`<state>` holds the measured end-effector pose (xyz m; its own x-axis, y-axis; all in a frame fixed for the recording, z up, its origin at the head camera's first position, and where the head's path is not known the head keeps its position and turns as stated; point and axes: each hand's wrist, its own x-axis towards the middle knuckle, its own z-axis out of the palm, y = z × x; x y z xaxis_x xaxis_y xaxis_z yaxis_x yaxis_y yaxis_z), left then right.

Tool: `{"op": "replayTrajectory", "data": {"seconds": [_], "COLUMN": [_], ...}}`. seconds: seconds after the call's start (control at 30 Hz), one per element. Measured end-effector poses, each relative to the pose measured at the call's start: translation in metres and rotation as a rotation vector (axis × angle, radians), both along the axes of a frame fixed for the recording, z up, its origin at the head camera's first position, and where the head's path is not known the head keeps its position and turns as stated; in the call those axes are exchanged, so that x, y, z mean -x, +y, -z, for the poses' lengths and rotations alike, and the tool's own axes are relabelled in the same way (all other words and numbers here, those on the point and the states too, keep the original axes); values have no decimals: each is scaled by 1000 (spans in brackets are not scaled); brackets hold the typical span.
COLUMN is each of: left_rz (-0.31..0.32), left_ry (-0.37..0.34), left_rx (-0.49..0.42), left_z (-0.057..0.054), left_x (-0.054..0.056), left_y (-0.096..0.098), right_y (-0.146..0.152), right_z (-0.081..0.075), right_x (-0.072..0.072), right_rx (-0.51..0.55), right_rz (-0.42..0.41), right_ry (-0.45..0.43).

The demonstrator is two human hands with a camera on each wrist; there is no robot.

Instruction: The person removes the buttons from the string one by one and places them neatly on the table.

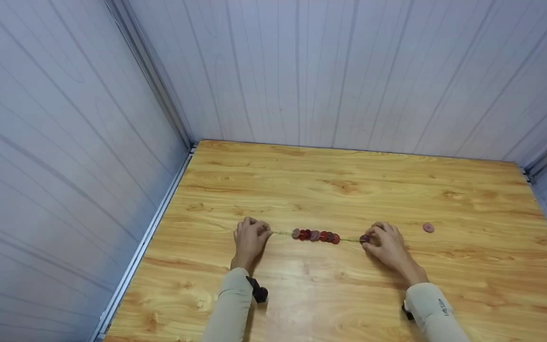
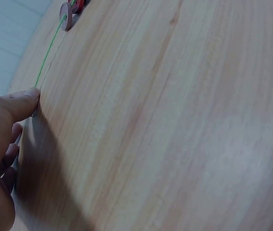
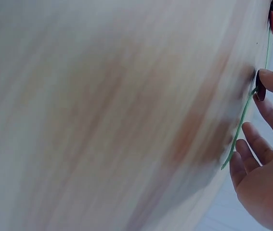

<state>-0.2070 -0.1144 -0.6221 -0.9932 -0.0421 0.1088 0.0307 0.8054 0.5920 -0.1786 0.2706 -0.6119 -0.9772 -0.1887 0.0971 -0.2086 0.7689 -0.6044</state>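
Green cord (image 2: 48, 57) runs nearly straight between the two hands I am watching, with a row of red, maroon and dusty-pink buttons (image 1: 315, 235) overlapping along its middle, over the near half of the table. I cannot tell whether the row rests on the wood or hangs just above it. The left hand (image 1: 250, 241) pinches the cord's end between thumb and forefinger, the other fingers loosely bent. The right hand (image 1: 388, 244) pinches a dark maroon button (image 1: 364, 239), apart from the row; the cord seems to pass through it, a short tail trailing beside the looser fingers. My reading is that opposite grips keep the line stretched, and that holding the button by its rim leaves its face free for the cord. A loose pink button (image 1: 428, 228) lies flat beyond the right hand, touching nothing but the wood.

Under all this spreads a glossy, yellow-brown wood-grain tabletop (image 1: 340, 304). Pale sleeves reach in from the near edge, a black wrist device (image 1: 259, 290) at the left cuff. Pale grooved wall panels (image 1: 321, 71) enclose the table behind and at both sides.
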Motion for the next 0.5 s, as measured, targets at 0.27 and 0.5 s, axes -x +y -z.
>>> {"op": "replayTrajectory", "data": {"seconds": [0.27, 0.5], "left_rz": [10, 9], "left_ry": [-27, -29], "left_rx": [-6, -9], "left_z": [-2, -3], "left_x": [0, 0], "left_y": [0, -1], "right_y": [7, 12], "right_z": [0, 0], "right_x": [-2, -2], "right_rx": [-9, 14], "right_rz": [11, 27], "right_ry": [-8, -16]}}
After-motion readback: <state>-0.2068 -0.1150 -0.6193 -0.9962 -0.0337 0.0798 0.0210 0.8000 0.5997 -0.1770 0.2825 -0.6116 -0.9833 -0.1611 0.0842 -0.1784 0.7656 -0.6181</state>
